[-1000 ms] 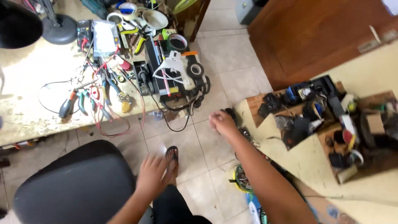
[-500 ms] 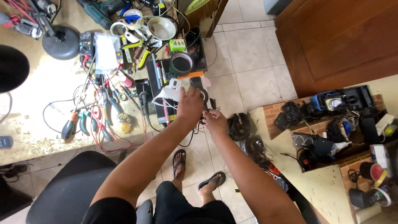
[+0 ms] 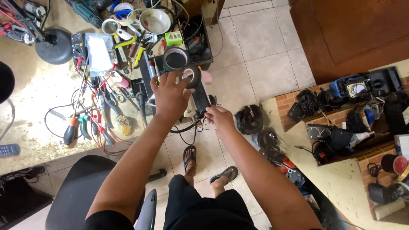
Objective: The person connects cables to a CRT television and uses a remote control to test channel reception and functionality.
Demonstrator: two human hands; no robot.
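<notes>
Black tape roll (image 3: 191, 76) at the table (image 3: 34, 110) edge, gripped by left hand (image 3: 169, 94), which hides a pale device beneath; right hand (image 3: 219, 118) pinches black wires (image 3: 191, 127), ends indistinct.

The bench (image 3: 34, 115) carries pliers (image 3: 85, 125), red wires (image 3: 96, 136), a lamp base (image 3: 53, 46), a bowl (image 3: 154, 20) and tape rolls (image 3: 176, 58).

A: Left hand (image 3: 169, 94) grips a black tape roll (image 3: 191, 76) at the workbench (image 3: 30, 106) edge.

B: Right hand (image 3: 218, 118)?

A: Pinching black wires (image 3: 190, 127) beside a pale device (image 3: 197, 102). Second tape roll (image 3: 176, 58) just above. Sandalled feet on the tiled floor (image 3: 264, 55).
</notes>
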